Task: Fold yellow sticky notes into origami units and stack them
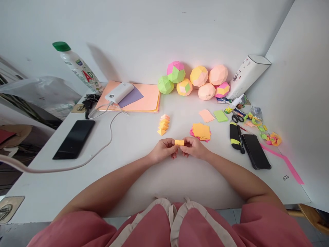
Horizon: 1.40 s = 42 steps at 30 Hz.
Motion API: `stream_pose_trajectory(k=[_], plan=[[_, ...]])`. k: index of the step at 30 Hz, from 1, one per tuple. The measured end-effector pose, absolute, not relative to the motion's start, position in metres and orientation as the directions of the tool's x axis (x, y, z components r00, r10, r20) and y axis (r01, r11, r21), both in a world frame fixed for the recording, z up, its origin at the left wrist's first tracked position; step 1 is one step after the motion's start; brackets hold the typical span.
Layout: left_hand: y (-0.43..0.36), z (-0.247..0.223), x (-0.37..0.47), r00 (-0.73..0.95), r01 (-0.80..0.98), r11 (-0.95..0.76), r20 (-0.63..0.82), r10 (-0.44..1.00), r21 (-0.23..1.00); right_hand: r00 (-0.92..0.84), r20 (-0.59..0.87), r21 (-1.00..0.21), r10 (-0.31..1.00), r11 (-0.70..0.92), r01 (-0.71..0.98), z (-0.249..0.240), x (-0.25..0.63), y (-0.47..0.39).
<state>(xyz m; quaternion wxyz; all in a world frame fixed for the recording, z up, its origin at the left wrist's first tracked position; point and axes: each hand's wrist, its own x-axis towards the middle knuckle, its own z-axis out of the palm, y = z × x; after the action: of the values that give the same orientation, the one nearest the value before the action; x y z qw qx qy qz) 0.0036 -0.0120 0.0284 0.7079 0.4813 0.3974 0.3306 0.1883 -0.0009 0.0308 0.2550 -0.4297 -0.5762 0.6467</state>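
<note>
Between my two hands, above the white table, is a small folded piece of orange paper (179,142). My left hand (166,149) pinches its left end, thumb in front. The right end is gripped by the thumb and fingers of my right hand (192,147). Just beyond my left hand stands a row of folded paper units (163,125), orange near me and pink farther off. A stack of orange paper squares (201,131), with pink ones beneath, lies beyond my right hand. Behind that are a pink paper square (206,116) and a green paper square (220,116).
Several paper balls (198,76) rest against the back wall. At the left are a phone (74,139), a cable (110,132), a power bank (119,92) and a spray bottle (78,68). Scissors (237,118), a utility knife (234,136) and another phone (256,151) lie right.
</note>
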Motion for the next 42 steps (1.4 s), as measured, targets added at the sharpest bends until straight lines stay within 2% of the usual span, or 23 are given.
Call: stream_pose_trajectory(k=[5, 12, 21, 28, 31, 34, 36, 39, 42], plan=[[-0.011, 0.026, 0.003, 0.458, -0.101, 0.348, -0.267, 0.848, 0.932, -0.524, -0.231, -0.973, 0.82, -0.188, 0.135, 0.031, 0.191, 0.001], [-0.008, 0.022, 0.002, 0.422, -0.197, 0.351, -0.244, 0.873, 0.915, -0.476, -0.248, -0.966, 0.844, -0.252, 0.056, 0.03, 0.19, 0.003], [-0.009, 0.024, 0.004, 0.407, -0.219, 0.333, -0.225, 0.885, 0.917, -0.401, -0.119, -0.984, 0.908, -0.162, -0.074, 0.027, 0.188, 0.001], [-0.008, 0.024, 0.005, 0.401, -0.226, 0.341, -0.232, 0.886, 0.913, -0.42, 0.011, -1.0, 0.908, 0.0, -0.026, 0.023, 0.185, -0.006], [-0.007, 0.021, 0.005, 0.38, -0.21, 0.346, -0.25, 0.89, 0.914, -0.423, 0.132, -0.986, 0.897, 0.164, 0.039, 0.019, 0.185, -0.007], [-0.008, 0.02, 0.005, 0.363, -0.188, 0.337, -0.254, 0.897, 0.922, -0.417, 0.291, -0.925, 0.861, 0.365, 0.108, 0.013, 0.185, -0.007], [-0.009, 0.02, 0.005, 0.363, -0.186, 0.324, -0.241, 0.9, 0.928, -0.421, 0.351, -0.889, 0.837, 0.439, 0.132, 0.01, 0.185, -0.006], [-0.01, 0.023, 0.005, 0.393, -0.189, 0.3, -0.207, 0.896, 0.935, -0.418, 0.375, -0.872, 0.828, 0.468, 0.146, 0.008, 0.186, -0.005], [-0.012, 0.024, 0.005, 0.432, -0.16, 0.247, -0.157, 0.888, 0.956, -0.391, 0.334, -0.898, 0.858, 0.415, 0.144, 0.01, 0.186, -0.004]])
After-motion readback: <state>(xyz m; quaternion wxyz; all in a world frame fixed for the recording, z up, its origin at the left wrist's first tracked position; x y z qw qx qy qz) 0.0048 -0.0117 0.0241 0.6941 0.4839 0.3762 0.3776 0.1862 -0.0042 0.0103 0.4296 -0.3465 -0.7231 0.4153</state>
